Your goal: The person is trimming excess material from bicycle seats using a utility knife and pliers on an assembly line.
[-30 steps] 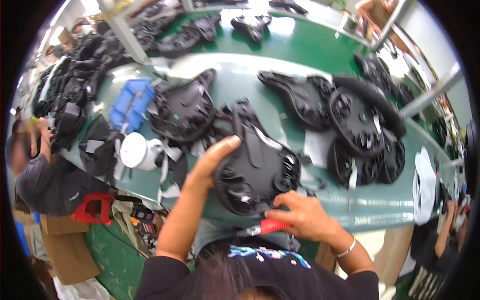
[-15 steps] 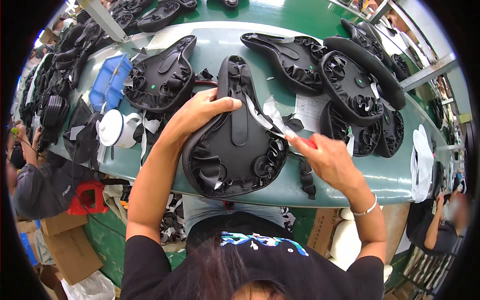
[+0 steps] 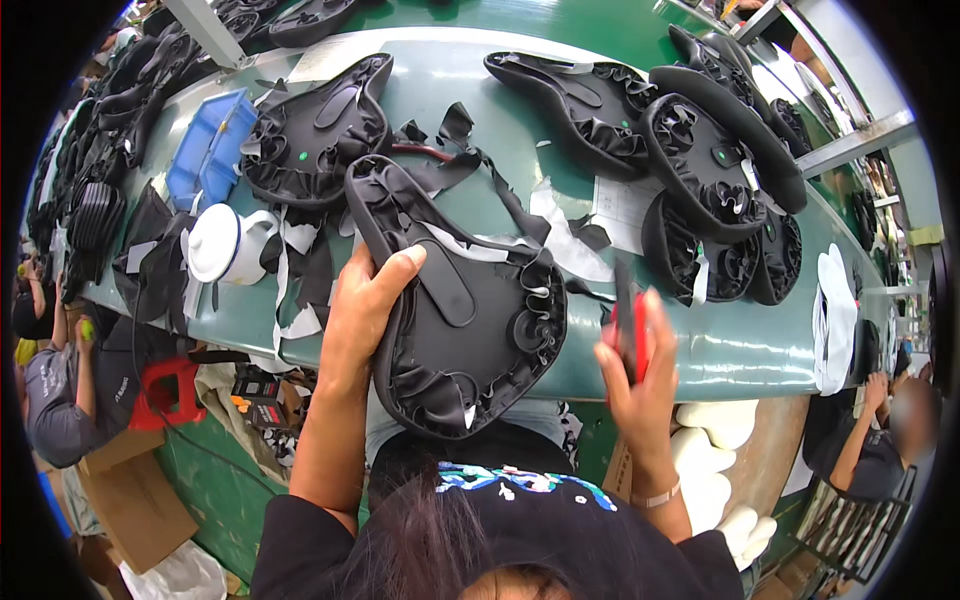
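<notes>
My left hand grips the left side of an upside-down black bicycle saddle, thumb on its underside. The saddle lies tilted at the table's front edge, its nose pointing up and left. Gathered black cover fabric rings its inner rim, with a pale strip along the right side. To the right of the saddle, apart from it, my right hand is closed round a red and black utility knife, slightly blurred. A loose black fabric strip curves beside the saddle's nose.
Other saddles lie behind left, with several more stacked behind right. A white enamel mug, blue tray, fabric scraps and a paper sheet are on the green table. White pieces lie at right. Co-workers sit at both sides.
The saddle has come nearer me and its nose has swung left. My right hand with the knife has drawn back from its edge. A black fabric strip now lies beyond the saddle.
</notes>
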{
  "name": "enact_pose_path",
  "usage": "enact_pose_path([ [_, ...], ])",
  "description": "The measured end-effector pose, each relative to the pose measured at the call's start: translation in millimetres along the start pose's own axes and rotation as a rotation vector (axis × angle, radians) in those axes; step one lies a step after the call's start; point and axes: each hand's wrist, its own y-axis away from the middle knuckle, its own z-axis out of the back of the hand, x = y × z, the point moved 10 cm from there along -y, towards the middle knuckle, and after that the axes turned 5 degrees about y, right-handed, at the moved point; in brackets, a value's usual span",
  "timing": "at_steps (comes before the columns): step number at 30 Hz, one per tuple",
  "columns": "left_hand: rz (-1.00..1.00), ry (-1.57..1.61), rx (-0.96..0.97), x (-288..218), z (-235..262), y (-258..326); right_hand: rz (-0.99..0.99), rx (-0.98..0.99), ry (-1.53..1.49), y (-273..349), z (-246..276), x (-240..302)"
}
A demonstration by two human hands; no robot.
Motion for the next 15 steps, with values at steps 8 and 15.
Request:
enact_pose_path([
  [8,-0.572,-0.781,-0.48,-17,39,38,-0.259,0.042,-0.347,-71,-4,-31],
  [15,-1.008,-1.243,0.437,-21,-143,27,0.193,0.197,-0.096,-58,-27,47],
])
